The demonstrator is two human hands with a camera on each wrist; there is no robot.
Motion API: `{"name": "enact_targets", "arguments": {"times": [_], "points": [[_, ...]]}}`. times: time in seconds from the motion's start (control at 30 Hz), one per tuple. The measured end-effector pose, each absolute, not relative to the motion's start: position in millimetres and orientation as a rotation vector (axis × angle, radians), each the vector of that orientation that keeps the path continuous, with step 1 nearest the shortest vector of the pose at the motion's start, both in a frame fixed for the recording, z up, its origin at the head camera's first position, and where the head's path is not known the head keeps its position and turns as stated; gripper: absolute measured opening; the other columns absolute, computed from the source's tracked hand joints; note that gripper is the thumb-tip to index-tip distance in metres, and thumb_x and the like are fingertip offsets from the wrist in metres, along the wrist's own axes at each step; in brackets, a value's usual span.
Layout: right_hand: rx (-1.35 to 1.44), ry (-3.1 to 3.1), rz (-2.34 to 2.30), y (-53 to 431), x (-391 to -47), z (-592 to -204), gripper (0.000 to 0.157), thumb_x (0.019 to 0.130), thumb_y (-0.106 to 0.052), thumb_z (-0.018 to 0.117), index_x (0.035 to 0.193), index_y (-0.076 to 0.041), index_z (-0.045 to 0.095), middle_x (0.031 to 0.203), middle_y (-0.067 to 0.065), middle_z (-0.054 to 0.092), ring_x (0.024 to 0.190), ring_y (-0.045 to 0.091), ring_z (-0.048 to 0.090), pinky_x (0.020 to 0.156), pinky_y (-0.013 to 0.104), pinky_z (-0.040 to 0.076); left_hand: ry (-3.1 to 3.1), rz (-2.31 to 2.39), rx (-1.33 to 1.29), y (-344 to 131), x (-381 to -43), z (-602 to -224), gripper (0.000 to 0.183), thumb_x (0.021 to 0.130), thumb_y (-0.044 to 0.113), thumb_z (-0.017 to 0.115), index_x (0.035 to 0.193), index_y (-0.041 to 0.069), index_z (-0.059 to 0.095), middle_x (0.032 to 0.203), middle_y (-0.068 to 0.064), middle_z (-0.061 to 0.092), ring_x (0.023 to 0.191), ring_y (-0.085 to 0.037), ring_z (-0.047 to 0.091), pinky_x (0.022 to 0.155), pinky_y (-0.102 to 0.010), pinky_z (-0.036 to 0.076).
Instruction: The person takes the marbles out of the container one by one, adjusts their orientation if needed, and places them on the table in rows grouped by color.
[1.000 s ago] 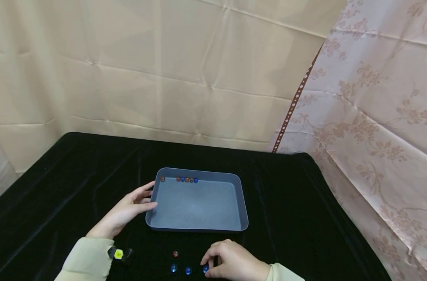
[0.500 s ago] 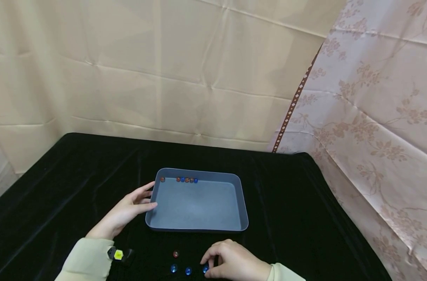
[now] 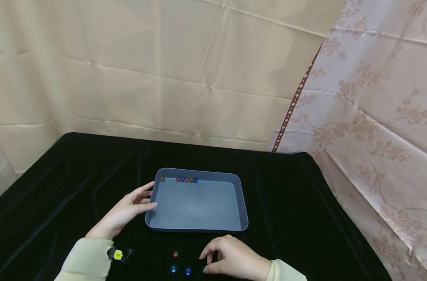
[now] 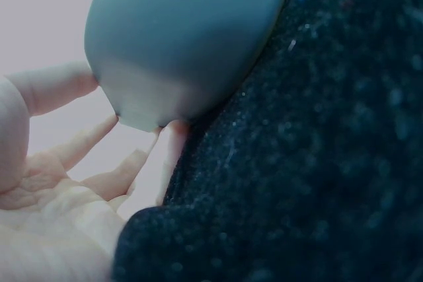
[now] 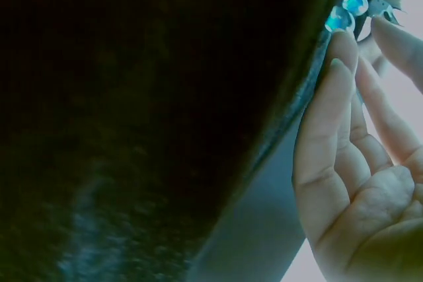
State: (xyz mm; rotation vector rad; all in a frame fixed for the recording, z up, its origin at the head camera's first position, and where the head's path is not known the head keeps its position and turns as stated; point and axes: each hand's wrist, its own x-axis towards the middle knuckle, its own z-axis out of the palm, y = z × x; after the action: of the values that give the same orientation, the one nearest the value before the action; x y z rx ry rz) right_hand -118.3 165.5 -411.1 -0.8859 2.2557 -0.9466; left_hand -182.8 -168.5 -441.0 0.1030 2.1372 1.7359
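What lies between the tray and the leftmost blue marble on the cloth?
The head view shows a red marble on black cloth, between tray and blue marble.

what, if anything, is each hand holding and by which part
Left hand: rectangular blue-grey tray, by its left edge. Right hand: at a round blue glass marble; grip can't be told.

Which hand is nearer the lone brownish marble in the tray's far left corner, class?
Left. The left hand holds the left side of the tray, close to that marble; the right hand is farther off, over the cloth at the tray's near side.
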Motion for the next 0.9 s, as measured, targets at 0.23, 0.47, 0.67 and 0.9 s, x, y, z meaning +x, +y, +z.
{"name": "enact_targets", "arguments": {"times": [0.23,0.47,0.67,0.9], "points": [[-0.913,2.332,-0.916,156.3,-118.9,-396.4,0.017,0.089,-0.020,0.074,0.104,-0.013,0.074,0.085,-0.015,0.068,0.063,-0.009,0.055,0.062,0.013,0.050,2.144,1.733,0.116,-168.6,-182.3,-441.1,0.076,0.098,0.025,0.060,0.160,0.015,0.016,0.155,-0.029,0.030,0.133,-0.040,0.048,0.108,-0.061,0.040],[-0.916,2.340,-0.935,150.8,-123.3,-384.9,0.015,0.090,-0.019,0.073,0.103,-0.012,0.074,0.085,-0.012,0.069,0.061,-0.007,0.055,0.059,0.013,0.049,2.156,1.739,0.130,-167.7,-181.5,-440.4,0.075,0.098,0.024,0.060,0.159,0.014,0.017,0.154,-0.028,0.032,0.132,-0.039,0.049,0.109,-0.061,0.040],[-0.965,2.376,-0.904,145.7,-128.1,-376.4,0.016,0.091,-0.019,0.071,0.104,-0.011,0.074,0.085,-0.011,0.069,0.061,-0.006,0.054,0.060,0.013,0.048,2.161,1.737,0.132,-167.9,-181.1,-440.8,0.076,0.098,0.025,0.060,0.159,0.014,0.017,0.154,-0.029,0.032,0.132,-0.040,0.049,0.108,-0.061,0.040],[-0.995,2.374,-0.911,142.5,-136.3,-366.2,0.017,0.091,-0.016,0.070,0.105,-0.007,0.074,0.085,-0.007,0.070,0.059,-0.006,0.051,0.059,0.013,0.048,2.169,1.732,0.130,-167.9,-181.7,-441.3,0.075,0.098,0.026,0.060,0.159,0.014,0.018,0.153,-0.028,0.033,0.132,-0.040,0.049,0.108,-0.061,0.040]]}}
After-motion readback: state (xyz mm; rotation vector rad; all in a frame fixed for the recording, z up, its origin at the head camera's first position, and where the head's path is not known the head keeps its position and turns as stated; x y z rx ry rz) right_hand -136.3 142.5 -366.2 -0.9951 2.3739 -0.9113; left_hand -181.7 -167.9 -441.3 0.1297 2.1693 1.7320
